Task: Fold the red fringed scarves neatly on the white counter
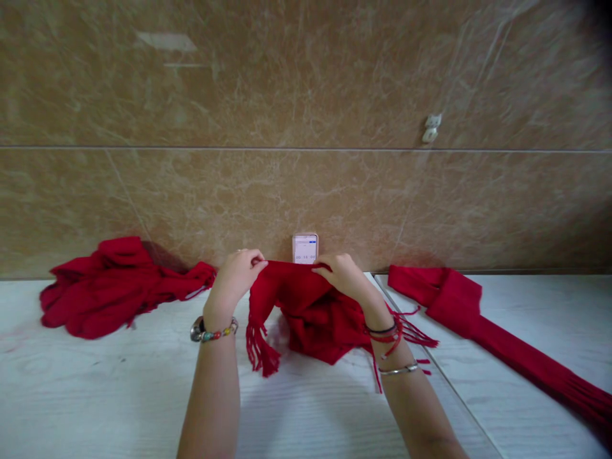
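Note:
Between my two hands a red fringed scarf (320,319) is held by its upper edge, raised a little off the white table. My left hand (241,274) pinches the edge at its left end, where tassels hang down. Further right along the same edge, my right hand (347,275) grips the cloth between thumb and fingers. The lower part of the scarf lies bunched on the table, with more tassels spreading out beneath my right wrist.
A crumpled red cloth (109,287) lies at the left by the wall. To the right, a folded red scarf (459,299) stretches toward the edge of view. A phone (306,247) showing a timer leans on the tiled wall (306,95). The white table (119,395) has a seam.

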### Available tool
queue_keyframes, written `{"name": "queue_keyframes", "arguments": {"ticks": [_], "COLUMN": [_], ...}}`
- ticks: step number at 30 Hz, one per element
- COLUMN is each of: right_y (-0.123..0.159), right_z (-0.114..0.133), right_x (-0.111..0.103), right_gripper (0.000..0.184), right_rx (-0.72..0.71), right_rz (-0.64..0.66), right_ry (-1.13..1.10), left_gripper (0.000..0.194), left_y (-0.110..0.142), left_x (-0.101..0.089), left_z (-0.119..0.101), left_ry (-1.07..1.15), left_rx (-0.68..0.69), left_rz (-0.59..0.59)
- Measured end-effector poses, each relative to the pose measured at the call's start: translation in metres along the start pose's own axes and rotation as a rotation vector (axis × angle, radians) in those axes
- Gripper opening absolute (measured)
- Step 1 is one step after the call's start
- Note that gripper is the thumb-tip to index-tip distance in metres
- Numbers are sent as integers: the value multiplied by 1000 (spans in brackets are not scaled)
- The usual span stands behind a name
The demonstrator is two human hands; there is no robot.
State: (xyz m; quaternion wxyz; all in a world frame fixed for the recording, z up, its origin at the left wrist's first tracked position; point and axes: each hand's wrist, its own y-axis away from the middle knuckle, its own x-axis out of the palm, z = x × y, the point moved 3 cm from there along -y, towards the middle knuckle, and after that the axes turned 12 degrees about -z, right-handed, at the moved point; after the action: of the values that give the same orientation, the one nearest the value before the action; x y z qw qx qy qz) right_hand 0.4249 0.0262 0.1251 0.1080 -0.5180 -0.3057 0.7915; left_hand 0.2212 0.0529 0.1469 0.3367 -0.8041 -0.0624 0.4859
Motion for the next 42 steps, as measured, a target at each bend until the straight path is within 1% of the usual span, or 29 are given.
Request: {"name": "queue_keyframes", "arguments": {"ticks": [2,3,6,8,9,11,12,13,15,19,21,22,24,26,27,29,32,35,37,38,40,42], "right_y": [0,-1,-1,-2,-2,-2,-2,-2,-1,-1,-2,-2,-3,-3,-3,-3,-2,-1,-2,-2,-2,-2], "right_z": [6,8,12,12,12,10,9,7,2,-6,-4,-2,4,9,10,11,8,4,3,3,4,7], "right_x": [3,5,7,6,5,4,4,4,5,9,12,13,14,13,12,10,10,13,13,12,8,6], "right_gripper": [21,22,23,22,21,21,21,20,19,14,13,13,13,12,12,13,11,12,14,15,17,16], "right_rx": [-21,-23,11,50,66,81,82,81,79,95,79,59,12,-15,-17,-12,-16,-26,-18,-11,-3,-3], "right_rz": [5,5,-20,-47,-57,-67,-69,-69,-63,-34,-27,-30,-48,-75,-87,-100,-72,1,16,7,-28,-55], "right_ry": [-36,-49,-59,-46,-39,-32,-33,-36,-35,-21,-37,-51,-83,-107,-114,-119,-114,-42,3,6,-27,-68], "left_gripper": [20,24,40,41,36,22,18,19,22,21,23,22,23,30,29,21,22,24,26,26,26,24], "left_y": [2,3,6,7,7,6,5,4,1,-2,-1,1,4,7,7,6,1,-2,-2,-2,1,3], "left_x": [8,14,31,39,42,43,42,40,34,17,15,17,24,33,36,40,35,22,14,12,11,15], "left_z": [-1,-5,-24,-36,-40,-45,-45,-44,-37,-14,-7,-6,-11,-23,-29,-37,-40,-32,-23,-18,-9,-4], "left_ry": [29,74,239,285,277,220,189,163,130,76,45,36,66,143,167,163,144,133,77,35,-49,-66], "left_rx": [2,24,105,126,126,117,112,107,86,-43,-82,-76,-7,90,121,134,102,35,-13,-37,-85,-73], "left_rz": [87,131,253,288,282,234,205,179,130,46,67,94,163,223,235,216,136,60,23,28,85,151]}}
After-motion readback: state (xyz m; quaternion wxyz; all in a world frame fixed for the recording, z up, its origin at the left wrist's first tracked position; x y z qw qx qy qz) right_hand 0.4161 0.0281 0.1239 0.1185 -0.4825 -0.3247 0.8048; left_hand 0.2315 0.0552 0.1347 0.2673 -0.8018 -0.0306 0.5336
